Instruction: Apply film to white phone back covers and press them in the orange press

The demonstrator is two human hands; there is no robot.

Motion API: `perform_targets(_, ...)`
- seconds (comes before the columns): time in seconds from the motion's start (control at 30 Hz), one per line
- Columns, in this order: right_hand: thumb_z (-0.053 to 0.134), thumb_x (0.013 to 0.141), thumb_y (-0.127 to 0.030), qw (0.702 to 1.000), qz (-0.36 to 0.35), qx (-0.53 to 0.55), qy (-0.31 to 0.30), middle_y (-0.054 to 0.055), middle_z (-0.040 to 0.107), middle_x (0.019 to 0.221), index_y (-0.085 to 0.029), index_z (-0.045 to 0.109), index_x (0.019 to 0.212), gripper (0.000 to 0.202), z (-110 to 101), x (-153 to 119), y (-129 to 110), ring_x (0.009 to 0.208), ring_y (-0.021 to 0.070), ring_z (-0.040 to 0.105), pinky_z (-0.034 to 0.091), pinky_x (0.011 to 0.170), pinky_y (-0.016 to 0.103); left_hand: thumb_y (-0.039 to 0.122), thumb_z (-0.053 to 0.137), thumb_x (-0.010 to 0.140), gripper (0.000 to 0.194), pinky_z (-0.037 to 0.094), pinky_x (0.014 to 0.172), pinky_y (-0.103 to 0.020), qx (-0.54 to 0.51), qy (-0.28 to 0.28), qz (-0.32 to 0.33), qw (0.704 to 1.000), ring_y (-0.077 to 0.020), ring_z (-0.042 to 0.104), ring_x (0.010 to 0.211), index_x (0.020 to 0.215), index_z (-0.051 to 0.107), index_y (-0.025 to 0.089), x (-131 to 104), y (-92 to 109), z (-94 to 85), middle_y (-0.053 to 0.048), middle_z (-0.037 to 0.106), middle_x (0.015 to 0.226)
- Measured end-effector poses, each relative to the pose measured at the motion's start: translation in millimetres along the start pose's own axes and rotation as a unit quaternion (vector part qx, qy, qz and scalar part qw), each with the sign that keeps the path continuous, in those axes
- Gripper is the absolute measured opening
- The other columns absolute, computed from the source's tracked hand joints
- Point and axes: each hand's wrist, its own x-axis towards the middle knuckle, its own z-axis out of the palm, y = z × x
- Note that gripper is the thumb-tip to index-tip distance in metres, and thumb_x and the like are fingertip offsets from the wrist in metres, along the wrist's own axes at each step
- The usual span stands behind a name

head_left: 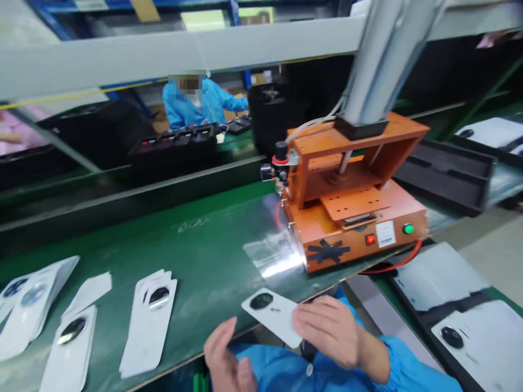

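My right hand (333, 332) is closed on one end of a white phone back cover (275, 322), just above the table's front edge. The cover is tilted, and its round dark camera ring points left and away from me. Left of it, my left hand (224, 354) is raised with its fingers apart, holding nothing and not touching the cover. A stack of similar white covers (145, 335) lies on the green table (204, 261), left of my hands. Further left are another stack (73, 348) and a fanned-out pile (38, 305).
An orange press machine (327, 228) with a tall metal cylinder stands right of centre. Clear plastic film (273, 253) lies by its left side. Black trays (453, 171) are at the right, one low tray holding more covers (484, 340). Across the line sits a person in blue (175, 109).
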Motion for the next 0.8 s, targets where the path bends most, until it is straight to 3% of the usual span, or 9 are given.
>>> perform_targets(0.07,0.050,0.091,-0.018,0.999,0.006,-0.023,0.037,-0.005,0.072,0.123,-0.046,0.019,0.160,0.081,-33.2,-13.1,-3.1,0.110,0.0188,0.071,0.067,0.081,0.037,0.030,0.048,0.098,0.025,0.054,0.085,-0.039,-0.069,-0.017,-0.050,0.996,-0.0244,0.064,0.099,0.116,0.064,0.023,41.0,17.1,11.1,-0.009,0.065,0.106)
perform_targets(0.17,0.057,0.090,-0.015,0.990,0.023,-0.124,0.069,-0.001,0.076,0.114,-0.040,0.031,0.158,0.077,-89.8,-41.3,-8.0,0.101,0.0207,0.075,0.067,0.077,0.038,0.034,0.053,0.099,0.019,0.056,0.076,-0.032,-0.176,-0.142,-0.163,0.960,-0.0181,0.065,0.082,0.105,0.067,0.022,105.8,47.9,49.5,-0.005,0.068,0.096)
perform_targets(0.27,0.061,0.091,-0.022,0.959,0.074,-0.246,0.124,0.003,0.078,0.107,-0.039,0.050,0.148,0.061,-135.0,-72.2,-14.0,0.093,0.0235,0.077,0.063,0.073,0.039,0.041,0.056,0.096,0.025,0.052,0.061,-0.025,-0.309,-0.276,-0.246,0.876,-0.0155,0.065,0.073,0.102,0.068,0.020,156.0,80.6,108.5,-0.006,0.072,0.089)
perform_targets(0.33,0.060,0.091,-0.023,0.930,0.112,-0.317,0.151,0.005,0.078,0.108,-0.038,0.055,0.142,0.053,-152.4,-88.7,-16.2,0.092,0.0237,0.076,0.061,0.075,0.040,0.039,0.062,0.090,0.025,0.043,0.049,-0.020,-0.372,-0.334,-0.305,0.810,-0.0135,0.063,0.068,0.103,0.067,0.018,176.4,103.7,151.2,-0.008,0.074,0.092)
perform_targets(0.4,0.058,0.092,-0.021,0.897,0.140,-0.381,0.174,0.005,0.078,0.109,-0.036,0.058,0.139,0.049,-160.7,-99.2,-14.8,0.091,0.0230,0.076,0.058,0.079,0.039,0.037,0.066,0.084,0.026,0.031,0.041,-0.017,-0.426,-0.322,-0.385,0.753,-0.0114,0.061,0.061,0.100,0.066,0.016,187.8,126.7,189.7,-0.009,0.074,0.089)
perform_targets(0.47,0.059,0.091,-0.017,0.864,0.154,-0.439,0.191,0.004,0.079,0.107,-0.031,0.060,0.136,0.047,-163.0,-103.2,-9.1,0.087,0.0218,0.077,0.057,0.080,0.036,0.039,0.063,0.083,0.027,0.023,0.040,-0.017,-0.458,-0.279,-0.442,0.719,-0.0099,0.059,0.056,0.095,0.064,0.016,193.5,146.7,219.9,-0.008,0.072,0.083)
perform_targets(0.53,0.064,0.089,-0.011,0.836,0.147,-0.486,0.209,0.003,0.079,0.104,-0.027,0.062,0.133,0.048,-162.3,-102.8,1.0,0.084,0.0208,0.077,0.057,0.080,0.033,0.045,0.056,0.085,0.030,0.020,0.040,-0.017,-0.467,-0.238,-0.461,0.716,-0.0089,0.059,0.054,0.094,0.060,0.017,196.9,161.0,240.4,-0.005,0.069,0.081)
perform_targets(0.63,0.073,0.081,-0.003,0.812,0.099,-0.517,0.253,0.004,0.079,0.104,-0.022,0.064,0.130,0.053,-159.1,-97.9,23.1,0.086,0.0211,0.077,0.057,0.082,0.031,0.045,0.050,0.087,0.030,0.022,0.041,-0.018,-0.470,-0.208,-0.456,0.727,-0.0091,0.060,0.054,0.098,0.057,0.019,201.0,171.1,256.0,-0.002,0.066,0.081)
perform_targets(0.8,0.076,0.079,-0.002,0.832,0.023,-0.493,0.254,0.006,0.079,0.108,-0.021,0.066,0.125,0.050,-154.8,-75.8,70.6,0.094,0.0204,0.077,0.057,0.083,0.029,0.025,0.062,0.078,0.017,0.028,0.045,-0.018,-0.456,-0.216,-0.418,0.755,-0.0114,0.061,0.057,0.092,0.060,0.017,207.6,173.2,269.4,-0.003,0.066,0.076)
